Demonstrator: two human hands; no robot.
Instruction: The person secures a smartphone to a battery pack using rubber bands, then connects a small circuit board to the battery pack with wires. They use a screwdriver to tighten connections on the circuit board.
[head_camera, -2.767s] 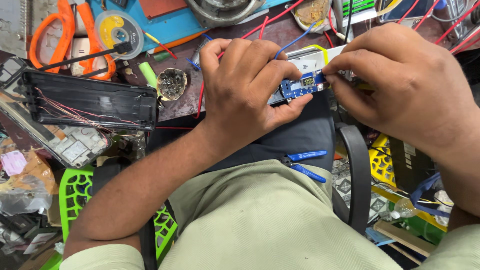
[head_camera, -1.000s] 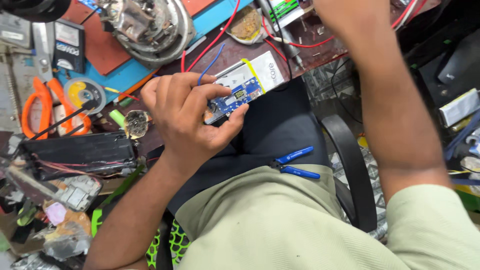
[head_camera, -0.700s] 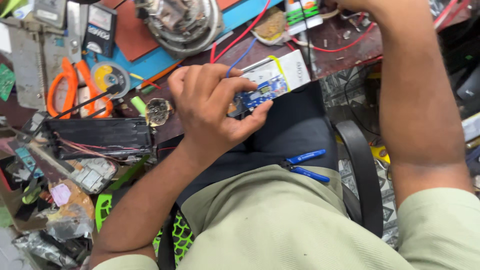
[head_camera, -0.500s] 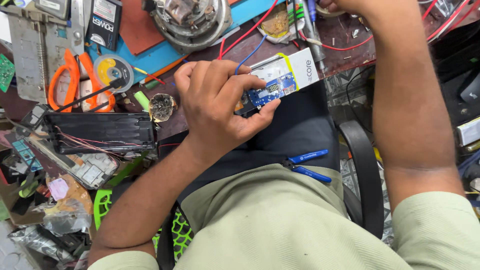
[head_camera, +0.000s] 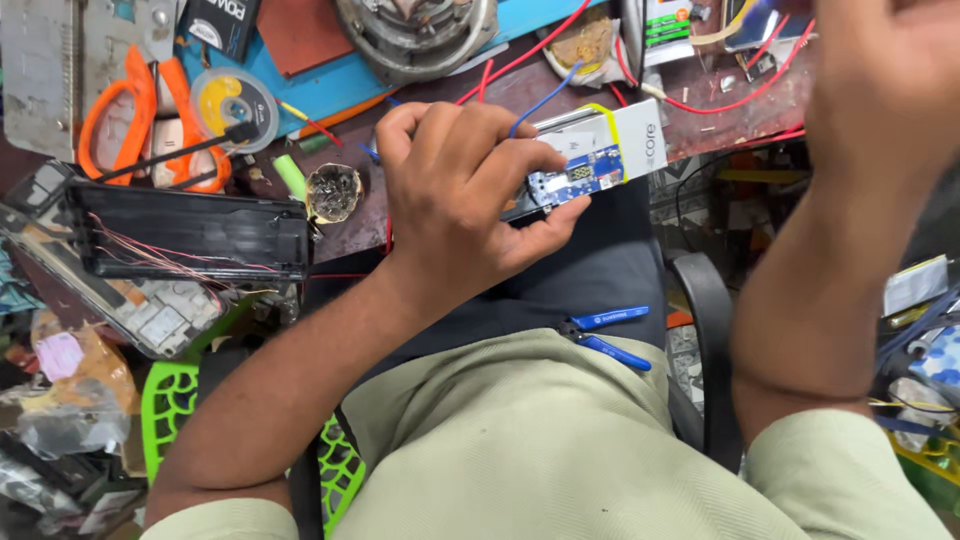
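One left hand (head_camera: 455, 195) grips rectangular glossy power bank (head_camera: 600, 150) — blue board.

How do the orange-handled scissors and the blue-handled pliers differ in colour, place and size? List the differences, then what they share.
The orange-handled scissors lie on the cluttered workbench, far left; the blue-handled pliers rest on the person's lap. The scissors have large orange loop handles; the pliers have slim, straight blue handles. The scissors look bigger. Both are two-handled hand tools that neither hand touches.

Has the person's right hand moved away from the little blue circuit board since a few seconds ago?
Yes. The right hand has lifted up and rightward off the circuit board, which the left hand holds.
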